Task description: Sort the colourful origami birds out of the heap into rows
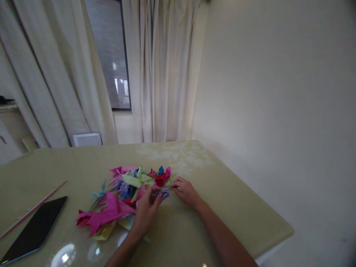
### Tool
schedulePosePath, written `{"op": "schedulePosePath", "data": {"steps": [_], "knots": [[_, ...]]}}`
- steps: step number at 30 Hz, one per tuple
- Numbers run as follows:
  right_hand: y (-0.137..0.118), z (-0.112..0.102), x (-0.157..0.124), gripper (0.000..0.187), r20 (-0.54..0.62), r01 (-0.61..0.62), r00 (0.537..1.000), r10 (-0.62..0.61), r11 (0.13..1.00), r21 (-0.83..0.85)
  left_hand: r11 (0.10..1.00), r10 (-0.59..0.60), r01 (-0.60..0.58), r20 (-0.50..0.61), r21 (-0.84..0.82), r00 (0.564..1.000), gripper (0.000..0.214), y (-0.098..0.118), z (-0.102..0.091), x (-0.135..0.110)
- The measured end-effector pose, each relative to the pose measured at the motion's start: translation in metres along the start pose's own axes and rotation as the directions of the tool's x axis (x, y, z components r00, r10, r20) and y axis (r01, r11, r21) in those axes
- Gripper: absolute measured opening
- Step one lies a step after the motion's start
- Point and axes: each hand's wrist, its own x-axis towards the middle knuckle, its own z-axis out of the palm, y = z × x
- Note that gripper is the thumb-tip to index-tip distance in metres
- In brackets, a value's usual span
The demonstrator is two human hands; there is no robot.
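My left hand [147, 209] is closed around a small purple folded-paper piece [165, 193], which sticks out past its thumb and fingers. Close to it on the right, my right hand [187, 191] has thumb and fingers pinched together; whatever is between them, if anything, is too small to make out. Behind and left of both hands lies a heap of folded-paper pieces, among them a pale green one [136, 180], a red one [160, 180] and a large magenta one [111, 211]. A light blue paper piece with a stem [100, 193] rests at the heap's left side.
The table [222, 207] has a glossy pale green top, with its right edge along a bare wall. On the left lie a black tablet [35, 228] and a thin pink stick [41, 202]. Curtains [167, 74] and a window [112, 55] stand behind the table.
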Motion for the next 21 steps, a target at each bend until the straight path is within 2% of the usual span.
{"op": "schedulePosePath", "data": {"steps": [3, 6, 9, 11, 16, 21], "knots": [[-0.011, -0.003, 0.001, 0.016, -0.047, -0.006, 0.999, 0.006, 1.0, 0.004, 0.991, -0.032, 0.027, -0.034, -0.134, 0.999, 0.036, 0.0, -0.002, 0.003], [-0.026, -0.003, 0.001, 0.023, -0.073, -0.008, 0.997, 0.015, 0.995, 0.102, 0.982, -0.034, 0.027, -0.037, -0.189, 0.999, 0.037, 0.0, -0.003, 0.003], [-0.039, 0.003, -0.001, 0.029, 0.013, -0.007, 1.0, 0.004, 0.966, 0.257, 0.981, -0.053, 0.046, -0.035, -0.187, 0.998, 0.037, 0.002, -0.002, 0.002], [-0.045, 0.009, -0.002, 0.033, 0.05, -0.026, 0.999, 0.011, 0.954, 0.298, 0.984, -0.043, 0.036, -0.037, -0.176, 0.998, 0.037, 0.003, -0.003, 0.002], [-0.045, 0.016, -0.001, 0.021, 0.066, -0.108, 0.994, 0.089, 0.916, 0.387, 0.995, 0.003, -0.005, -0.02, -0.105, 1.0, 0.034, 0.004, -0.007, 0.005], [-0.042, 0.012, 0.002, 0.02, 0.062, -0.144, 0.99, 0.13, 0.899, 0.413, 0.994, 0.002, 0.002, 0.03, -0.11, 1.0, 0.033, 0.002, -0.011, 0.006]]}}
